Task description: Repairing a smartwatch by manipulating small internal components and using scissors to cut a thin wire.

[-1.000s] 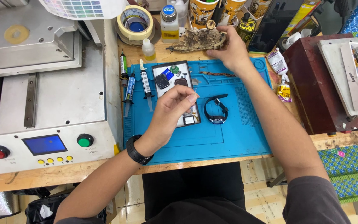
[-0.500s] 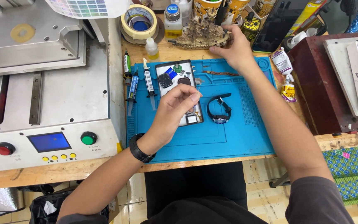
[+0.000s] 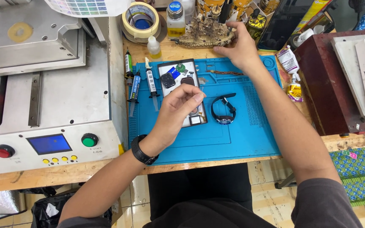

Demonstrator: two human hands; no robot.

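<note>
The big grey machine (image 3: 47, 97) filled the left half of the frame, its blue screen, red button and green button along its lower front. Right of it, the blue work mat (image 3: 241, 135) covered the middle of the wooden bench, and that was where the work sat.

The left hand (image 3: 178, 112) hovered at the centre of the frame over the small dark parts tray (image 3: 178, 76), fingers pinched together on something thin and pale at the tips. It was too small to name, but the grip was closed on it. Judging from that pinch, the step called for a light, steady hold, the wrist kept low over the tray so a dropped part would land in it and not roll off the mat.

The right hand (image 3: 241, 48) was up at the top centre, fingers curled and resting on the brown model ship (image 3: 205, 33) at the back of the bench; whether it truly gripped it, I could not tell.

The wristwatch (image 3: 224, 110) lay on the mat just right of the tray, dark strap looped, its face down near the lower end, near the pinching fingers without touching them.

Smaller still: the syringe-like tubes (image 3: 151, 82) lay left of the tray, and a roll of tape (image 3: 141, 20) sat at the top.
</note>
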